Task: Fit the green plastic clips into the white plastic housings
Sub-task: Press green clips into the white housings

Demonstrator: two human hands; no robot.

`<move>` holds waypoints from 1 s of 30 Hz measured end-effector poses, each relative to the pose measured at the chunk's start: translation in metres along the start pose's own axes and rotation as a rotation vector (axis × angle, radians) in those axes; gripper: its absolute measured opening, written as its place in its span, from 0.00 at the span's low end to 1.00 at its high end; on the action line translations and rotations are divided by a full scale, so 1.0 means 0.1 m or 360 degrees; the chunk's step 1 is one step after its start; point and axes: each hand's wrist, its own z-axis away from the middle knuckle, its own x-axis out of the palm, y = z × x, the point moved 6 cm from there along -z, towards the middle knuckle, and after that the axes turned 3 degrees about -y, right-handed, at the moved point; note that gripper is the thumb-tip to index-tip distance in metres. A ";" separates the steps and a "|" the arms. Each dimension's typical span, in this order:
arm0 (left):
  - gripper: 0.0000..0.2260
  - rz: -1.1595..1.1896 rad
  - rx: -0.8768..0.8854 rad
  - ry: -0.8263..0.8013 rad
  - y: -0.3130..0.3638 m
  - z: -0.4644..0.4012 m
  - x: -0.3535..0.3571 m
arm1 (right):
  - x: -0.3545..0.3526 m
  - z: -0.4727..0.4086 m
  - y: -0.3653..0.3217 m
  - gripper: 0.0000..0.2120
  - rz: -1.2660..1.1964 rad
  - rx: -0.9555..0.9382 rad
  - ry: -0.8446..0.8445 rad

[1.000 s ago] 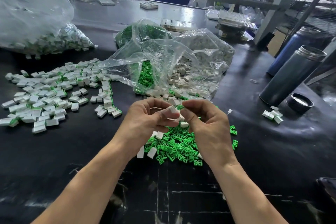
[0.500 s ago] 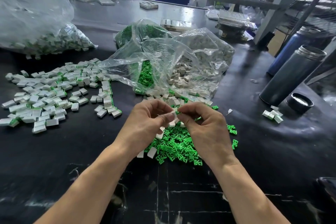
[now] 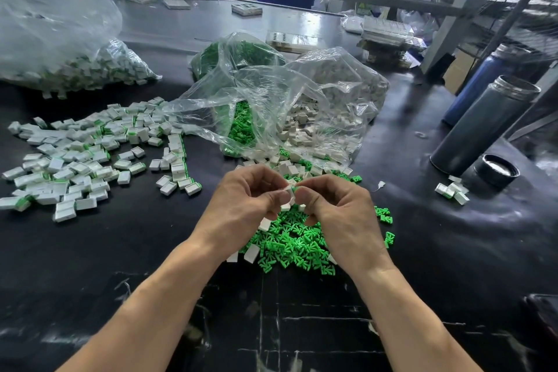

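Pinched between our left hand (image 3: 247,205) and right hand (image 3: 338,214) at frame center is one white housing (image 3: 290,190). Both grasp it above the loose green clips (image 3: 290,244).

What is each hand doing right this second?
Left hand: fingers curled, pinching a white housing.
Right hand: fingers curled, pinching at the same housing; whether it holds a green clip cannot be told.
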 end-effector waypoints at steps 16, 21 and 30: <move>0.10 -0.0359 0.0159 -0.0016 0.05 0.01 0.02 | -0.02 0.05 -0.03 0.07 0.0374 -0.0009 -0.0047; 0.11 -0.0411 0.0158 -0.0035 0.04 0.01 0.01 | -0.01 0.07 -0.07 0.06 0.0525 -0.0079 -0.0036; 0.10 -0.0332 0.0157 0.0050 0.06 0.01 0.01 | 0.01 0.05 0.01 0.07 0.0252 -0.0011 0.0059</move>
